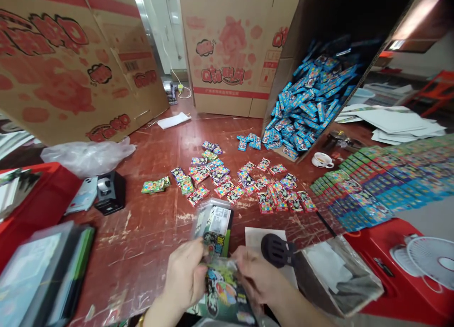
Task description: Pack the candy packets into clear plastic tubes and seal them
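Note:
Close to the table's near edge, a dark green printed packet (227, 294) in clear plastic is held between both my hands. My left hand (186, 270) pinches its upper left corner, thumb against fingers. The upper right corner is in the closed fingers of my right hand (257, 272). Just beyond lies another green-and-black packet (216, 220) with a white label, partly hidden by my hands. Small colourful boxes (220, 173) with red, purple and green edges lie scattered on the table past it.
A tipped carton (283, 72) spills small blue boxes (305, 105) at the back right. Stacked colourful boxes (376, 185), a cup (322, 159) and a fan (432, 261) stand right. At left are a plastic bag (88, 157), a black tape dispenser (110, 192) and packet stacks (42, 270).

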Tool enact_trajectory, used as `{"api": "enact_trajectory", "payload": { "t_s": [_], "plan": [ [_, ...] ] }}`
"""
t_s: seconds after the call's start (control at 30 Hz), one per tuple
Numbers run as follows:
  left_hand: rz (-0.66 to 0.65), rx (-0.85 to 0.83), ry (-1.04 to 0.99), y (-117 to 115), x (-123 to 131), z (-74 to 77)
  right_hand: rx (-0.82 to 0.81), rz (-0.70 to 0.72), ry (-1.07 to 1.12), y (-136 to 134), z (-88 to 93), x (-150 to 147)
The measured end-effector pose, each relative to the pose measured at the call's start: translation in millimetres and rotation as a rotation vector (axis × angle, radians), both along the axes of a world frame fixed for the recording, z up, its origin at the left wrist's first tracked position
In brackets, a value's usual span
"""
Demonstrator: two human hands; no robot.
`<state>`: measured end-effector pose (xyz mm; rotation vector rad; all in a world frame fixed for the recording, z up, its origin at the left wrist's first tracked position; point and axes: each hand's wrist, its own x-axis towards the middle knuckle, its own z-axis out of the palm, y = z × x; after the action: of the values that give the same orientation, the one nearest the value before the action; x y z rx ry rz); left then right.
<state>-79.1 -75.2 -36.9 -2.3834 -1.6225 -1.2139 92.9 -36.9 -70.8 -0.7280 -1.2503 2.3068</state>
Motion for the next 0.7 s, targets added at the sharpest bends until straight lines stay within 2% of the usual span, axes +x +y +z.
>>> {"api": "enact_trajectory", "payload": {
  "t_s": [0.07,0.13,0.2,0.27,0.37,0.47,0.6,0.7],
  "plan": [
    [0.019,-0.073,-0.069,1,-5,-7.8,0.116,-0.011,-0.086,18,-4.0,2],
    [0.09,-0.18,-0.084,0,-16,-13.7,0.425,-0.087,-0.343,54,-2.8,7],
    [0.156,-0.309,-0.118,-2,-30,-17.3,0.858,-0.236,-0.768,97,-3.3,12],
    [0.18,-0.425,-0.204,-5,-41,-19.0,0.982,-0.32,-0.964,133,-9.7,10],
    [0.197,-0.546,-0.375,-10,-49,-21.7,1.056,-0.317,-1.106,155,-25.8,-1],
    [0.247,-0.646,-0.514,-13,-51,-27.1,1.125,-0.264,-1.212,154,-37.0,-13],
    [0.224,-0.798,-0.662,-11,-53,-33.3,1.173,-0.11,-1.298,155,-36.6,-22],
    [0.247,-0.891,-0.769,-10,-56,-31.8,1.181,-0.022,-1.348,161,-30.8,-27]
  ]
}}
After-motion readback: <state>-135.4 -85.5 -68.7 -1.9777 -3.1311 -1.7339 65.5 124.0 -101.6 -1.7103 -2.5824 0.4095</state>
